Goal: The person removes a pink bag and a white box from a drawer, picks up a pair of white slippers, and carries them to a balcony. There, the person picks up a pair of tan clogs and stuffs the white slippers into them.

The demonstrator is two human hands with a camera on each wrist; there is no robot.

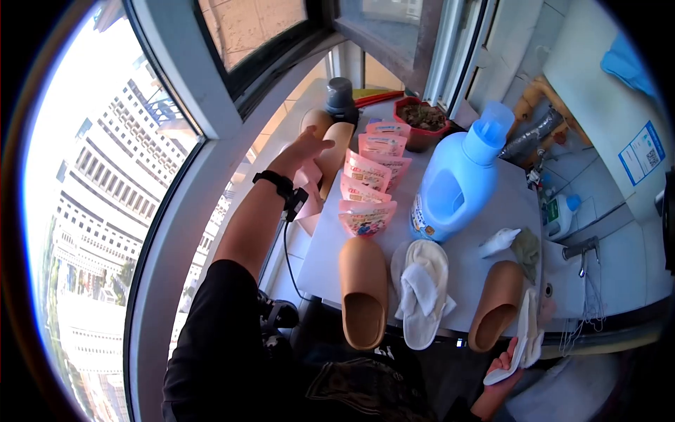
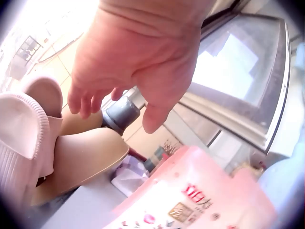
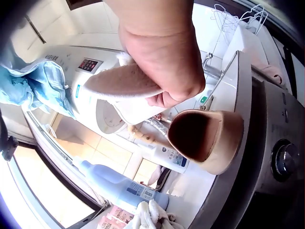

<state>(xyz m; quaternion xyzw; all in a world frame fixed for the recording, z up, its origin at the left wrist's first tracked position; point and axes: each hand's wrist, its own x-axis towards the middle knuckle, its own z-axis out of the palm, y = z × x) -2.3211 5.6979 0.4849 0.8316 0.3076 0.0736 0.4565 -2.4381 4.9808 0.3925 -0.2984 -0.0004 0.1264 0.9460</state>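
A person's right hand (image 1: 505, 366) grips a white slipper (image 1: 519, 352) with a fuzzy, felt-like face, just off the near edge of a smooth, pale table (image 1: 460, 304) beside a window. Along that edge stand a rounded tan slipper (image 1: 500, 288), smooth as moulded foam, its dark hollow facing the person; a soft white slipper (image 1: 422, 329) with crossed, folded bands; and a second tan clog (image 1: 363, 267).

Behind them rises a light blue plastic jug (image 1: 450, 158) with a see-through cap and moulded handle, its fill level impossible to tell. Beside it, glossy pink pouches (image 1: 367, 218) stand close together in uneven rows, their contents hidden.

The left hand (image 1: 299, 151), loose-fingered and holding nothing, hangs over a pair of tan slippers (image 1: 339, 141) at the table's window side, next to a ribbed pink slipper (image 2: 21, 143); whether fingertips touch them cannot be told. Farther back are a dark, grey-topped container (image 1: 340, 95) and a red, angular pot (image 1: 441, 131) of brown soil (image 1: 420, 116).

To the right, a chrome faucet (image 1: 581, 247) stands by white tiles; high-rise buildings (image 1: 112, 183) fill the window.
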